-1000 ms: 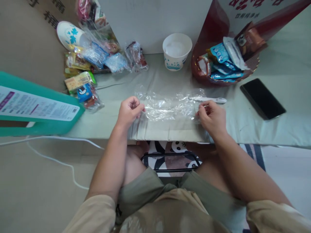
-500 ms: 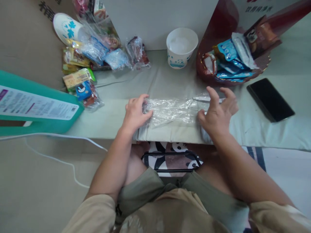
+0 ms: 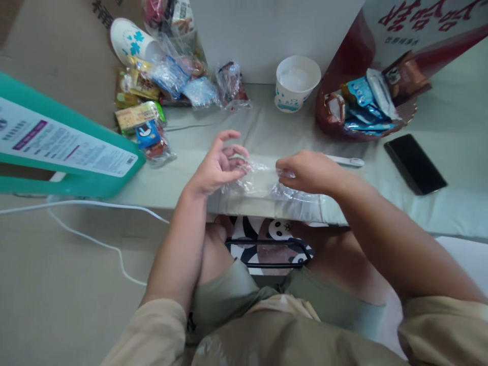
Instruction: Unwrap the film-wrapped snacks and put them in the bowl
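Where tbl [image 3: 438, 213] ends, beige floor [image 3: 57, 284]

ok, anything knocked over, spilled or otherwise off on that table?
One thing: a white paper cup with blue print lies tipped on its side at the far left, beside the heap of snack packets. Nothing has spilled from it. The other paper cup stands upright. The crumpled clear plastic bag is just held between both hands.

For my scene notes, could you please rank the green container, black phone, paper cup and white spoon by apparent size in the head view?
1. green container, though nearest and cut off
2. black phone and paper cup, too alike to rank
3. white spoon, partly hidden
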The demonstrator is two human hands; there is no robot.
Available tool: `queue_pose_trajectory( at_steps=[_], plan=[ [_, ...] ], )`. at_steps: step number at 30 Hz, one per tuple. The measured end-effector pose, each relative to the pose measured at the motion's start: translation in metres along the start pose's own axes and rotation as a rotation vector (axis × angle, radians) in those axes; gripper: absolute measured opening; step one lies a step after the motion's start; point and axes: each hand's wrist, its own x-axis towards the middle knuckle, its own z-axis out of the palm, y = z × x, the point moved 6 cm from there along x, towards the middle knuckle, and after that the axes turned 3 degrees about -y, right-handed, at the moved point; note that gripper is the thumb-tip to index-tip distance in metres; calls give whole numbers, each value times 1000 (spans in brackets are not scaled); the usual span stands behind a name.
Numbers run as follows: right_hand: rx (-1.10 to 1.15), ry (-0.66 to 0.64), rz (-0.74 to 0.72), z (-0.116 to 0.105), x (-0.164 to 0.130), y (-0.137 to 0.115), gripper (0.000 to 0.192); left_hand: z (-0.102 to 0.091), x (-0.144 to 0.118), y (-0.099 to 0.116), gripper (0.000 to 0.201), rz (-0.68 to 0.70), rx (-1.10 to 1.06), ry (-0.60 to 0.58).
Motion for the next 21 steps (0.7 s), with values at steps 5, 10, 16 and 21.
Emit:
queue_pose_trajectory(
  at_steps=[5, 10, 16, 21],
  plan=[
    [676, 136, 119, -4, -18, -1, 16, -11, 8, -7, 56, 60, -408, 179],
    [1197, 325, 305, 46, -22, 13, 26, 66, 0, -37, 40, -398, -229, -287],
    [1398, 291, 384, 69, -26, 37, 39, 72, 9, -41, 15, -440, 119, -162],
    [1444, 233, 229, 72, -21, 43, 67, 76, 21, -39, 28, -394, -86, -165]
  ],
)
